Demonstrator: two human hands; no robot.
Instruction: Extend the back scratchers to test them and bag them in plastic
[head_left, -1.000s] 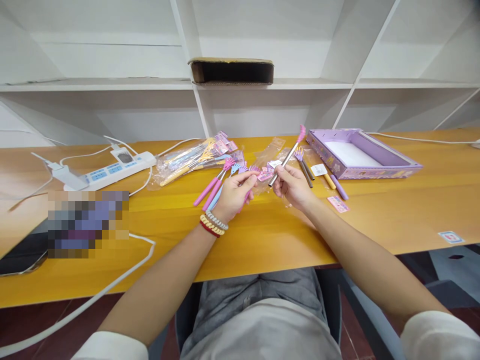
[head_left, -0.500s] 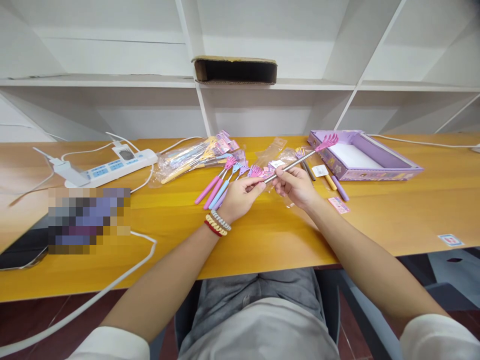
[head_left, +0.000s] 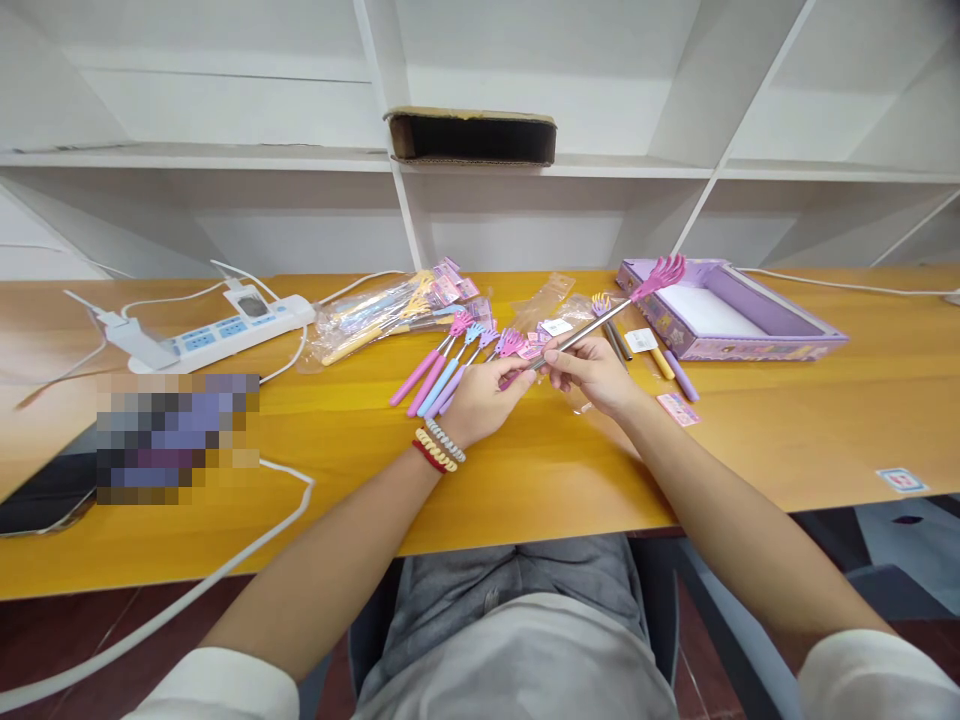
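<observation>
Both my hands hold a pink back scratcher (head_left: 592,325) with a metal rod, tilted so that its claw head points up to the right. My left hand (head_left: 486,400) is closed around the handle end, hiding most of it. My right hand (head_left: 589,372) pinches the rod between thumb and fingers. Beside my left hand lies a row of several pink, blue and purple back scratchers (head_left: 437,375). Past my right hand are a yellow-headed back scratcher (head_left: 602,306), a yellow handle (head_left: 661,360) and a purple handle (head_left: 681,375).
A purple tray box (head_left: 750,345) stands at the right, near a pink card (head_left: 678,408). Bagged back scratchers (head_left: 390,315) lie at the back left, by a white power strip (head_left: 225,335). A phone (head_left: 49,485) is at the left. White shelves (head_left: 630,170) hold a cardboard box (head_left: 472,140).
The back scratcher's claw head has shifted slightly up and to the right. A bit of pink handle now shows at my left hand. Both hands keep their hold.
</observation>
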